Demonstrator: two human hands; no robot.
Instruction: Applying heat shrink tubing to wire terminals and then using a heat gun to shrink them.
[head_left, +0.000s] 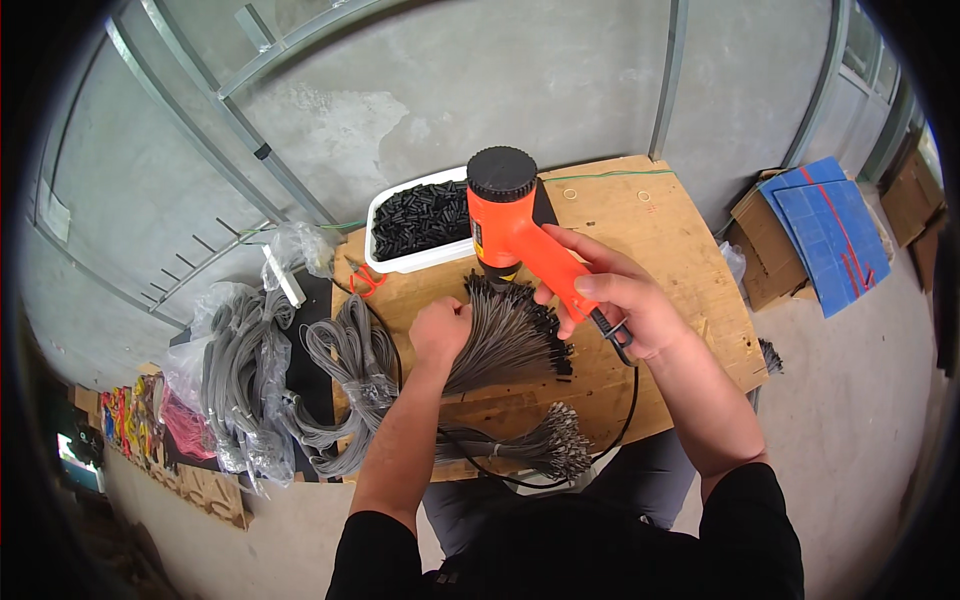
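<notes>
An orange heat gun [502, 225] with a black round rear cap is in my right hand [630, 300], its handle wrapped by my fingers. Its dark nozzle points down at the black-tipped ends of a fanned-out bundle of grey cables [505, 340] on the wooden table. My left hand [440, 332] is closed in a fist at the left edge of that fan. Whatever its fingers pinch is hidden from view. From the gun's handle a black power cord [636, 400] loops down toward the table's near edge.
Behind the cables stands a white tub [425, 262] full of short black tubes. Red-handled scissors [368, 281] lie beside it. Coiled grey cables [350, 345] cover the left side, and another cable bundle [555, 445] lies near me. Cardboard boxes [768, 250] stand right of the table.
</notes>
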